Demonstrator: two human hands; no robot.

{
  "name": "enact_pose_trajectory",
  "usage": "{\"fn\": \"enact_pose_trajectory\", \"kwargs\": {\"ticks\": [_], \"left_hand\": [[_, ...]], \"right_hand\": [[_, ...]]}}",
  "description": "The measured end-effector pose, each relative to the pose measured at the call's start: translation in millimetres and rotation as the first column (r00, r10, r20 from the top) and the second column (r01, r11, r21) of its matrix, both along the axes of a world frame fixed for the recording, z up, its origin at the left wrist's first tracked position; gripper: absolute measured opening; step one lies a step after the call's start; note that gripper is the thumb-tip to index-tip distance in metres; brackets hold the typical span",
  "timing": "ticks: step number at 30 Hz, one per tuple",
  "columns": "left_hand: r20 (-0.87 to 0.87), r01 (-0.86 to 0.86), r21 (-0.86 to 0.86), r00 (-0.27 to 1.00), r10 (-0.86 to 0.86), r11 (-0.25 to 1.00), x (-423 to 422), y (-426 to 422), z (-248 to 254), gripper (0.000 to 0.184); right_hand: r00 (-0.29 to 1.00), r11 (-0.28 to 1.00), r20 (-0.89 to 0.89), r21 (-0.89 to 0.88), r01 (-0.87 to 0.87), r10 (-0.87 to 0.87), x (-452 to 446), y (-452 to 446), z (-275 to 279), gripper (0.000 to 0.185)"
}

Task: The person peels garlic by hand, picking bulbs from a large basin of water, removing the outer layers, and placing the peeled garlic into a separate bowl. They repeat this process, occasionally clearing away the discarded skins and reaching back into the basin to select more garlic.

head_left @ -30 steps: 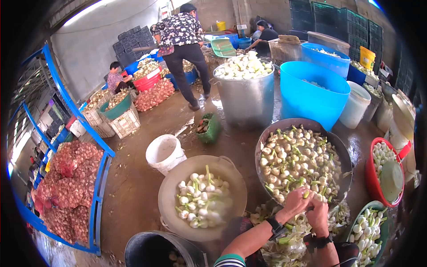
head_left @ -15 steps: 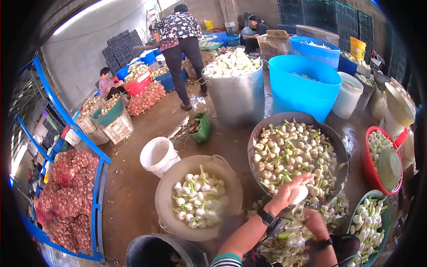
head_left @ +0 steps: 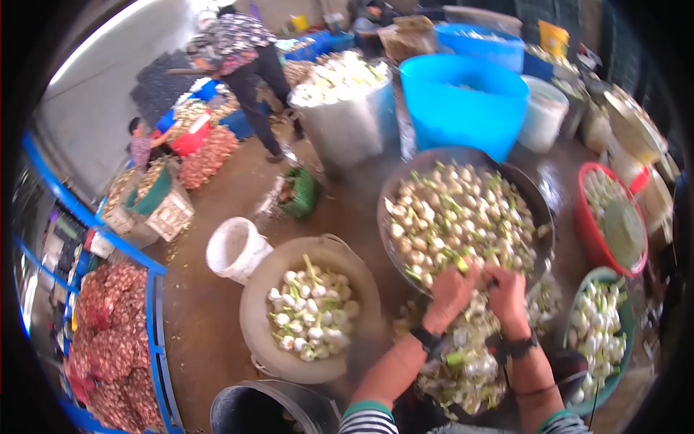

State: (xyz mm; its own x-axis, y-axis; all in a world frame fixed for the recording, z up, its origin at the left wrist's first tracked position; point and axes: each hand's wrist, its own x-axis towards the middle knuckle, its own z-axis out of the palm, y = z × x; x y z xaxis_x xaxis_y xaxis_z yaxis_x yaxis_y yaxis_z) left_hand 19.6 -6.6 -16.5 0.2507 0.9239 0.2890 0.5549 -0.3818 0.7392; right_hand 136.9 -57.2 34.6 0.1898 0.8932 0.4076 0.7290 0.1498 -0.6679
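My left hand [head_left: 452,295] is closed above the near rim of a dark basin [head_left: 547,254], with the green stem of a garlic bulb [head_left: 462,265] at its fingertips; the bulb itself is mostly hidden. Close beside it, my right hand [head_left: 508,291] has its fingers curled together, and what they grip, if anything, does not show. Unpeeled garlic bulbs [head_left: 452,210] with short stems fill the basin. Below my hands lies a heap of pale garlic skins [head_left: 463,376]. On the left, a wide tan pan [head_left: 254,318] holds peeled white garlic bulbs [head_left: 314,311].
To the right stand a green basin [head_left: 630,347] of white bulbs and a red basin [head_left: 587,231]. A white bucket [head_left: 230,253], dark bucket [head_left: 231,409], metal pot [head_left: 340,137] and blue tub [head_left: 463,108] surround the pans. Two other people [head_left: 246,69] [head_left: 141,148] are farther back.
The left hand, earlier stretched out with a white bulb, is now closed over the basin edge. My right hand has risen beside it. The whole view has shifted.
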Motion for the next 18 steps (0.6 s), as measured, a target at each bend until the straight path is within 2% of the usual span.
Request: {"fn": "enact_pose_trajectory", "kwargs": {"ticks": [1,2,3,4,5,6,7,8,9,11,12,13,15,17,18], "left_hand": [[0.126,-0.024,-0.077,0.992,0.034,0.997,-1.5,0.2,13.3,0.03],[0.216,0.016,-0.179,0.976,0.024,0.984,-1.2,2.5,12.0,0.03],[0.448,0.106,-0.174,0.894,-0.017,0.979,-1.2,2.9,8.8,0.031],[0.4,0.05,-0.177,0.916,0.025,0.983,-4.4,-1.0,10.8,0.031],[0.524,0.175,-0.414,0.848,0.077,0.894,-8.7,5.0,5.2,0.031],[0.72,0.291,-0.431,0.681,0.131,0.854,-8.6,4.6,13.5,0.03],[0.822,0.342,-0.378,0.552,0.142,0.86,-5.6,8.9,12.9,0.029],[0.875,0.452,-0.406,0.443,0.195,0.794,-7.5,7.0,22.0,0.029],[0.922,0.575,-0.374,0.315,0.225,0.727,-8.9,9.7,19.7,0.031],[0.969,0.732,-0.226,0.102,0.225,0.643,-16.4,12.8,16.0,0.033],[0.951,0.723,-0.265,0.085,0.299,0.638,-16.9,13.5,18.8,0.042],[0.97,0.762,-0.17,0.017,0.244,0.625,-20.5,18.2,17.1,0.043],[0.934,0.755,-0.22,-0.019,0.356,0.617,-22.9,21.4,17.4,0.044],[0.931,0.769,-0.226,-0.009,0.364,0.598,-25.7,21.7,15.5,0.045],[0.926,0.764,-0.251,0.011,0.377,0.594,-24.7,20.2,14.4,0.045]], "right_hand": [[0.998,0.998,0.058,-0.06,0.008,-0.005,-1.0,2.1,8.1,0.012],[0.997,1.0,0.072,0.02,0.019,-0.02,-6.8,3.7,11.0,0.009],[0.983,0.997,0.175,0.069,0.037,-0.048,-5.9,8.0,4.5,0.007],[0.974,0.984,0.218,0.174,0.029,-0.068,-5.2,13.6,-1.3,0.008],[0.991,0.995,0.117,0.08,0.059,-0.068,-2.9,13.9,-1.0,0.019],[0.993,0.993,0.016,-0.034,0.114,-0.114,-1.5,12.8,7.2,0.016],[0.982,0.994,-0.161,0.018,0.105,-0.101,8.8,18.5,-6.8,0.014],[0.962,0.982,-0.207,-0.099,0.161,-0.178,15.4,19.1,-14.4,0.013],[0.936,0.956,-0.246,-0.211,0.202,-0.252,18.7,17.4,-21.6,0.013],[0.972,0.941,-0.056,-0.268,0.207,-0.229,23.4,5.6,-57.4,0.011],[0.977,0.932,0.042,-0.294,0.21,-0.207,28.5,-2.9,-77.0,0.011],[0.986,0.871,0.159,-0.489,0.042,0.042,33.9,-13.7,-82.7,0.014],[0.848,0.605,0.331,-0.796,0.016,0.413,35.9,-33.8,-79.7,0.02],[0.906,0.726,0.258,-0.683,-0.074,0.335,42.6,-34.7,-71.6,0.031],[0.969,0.842,0.037,-0.503,-0.195,0.246,39.7,-34.1,-44.7,0.04]]}}
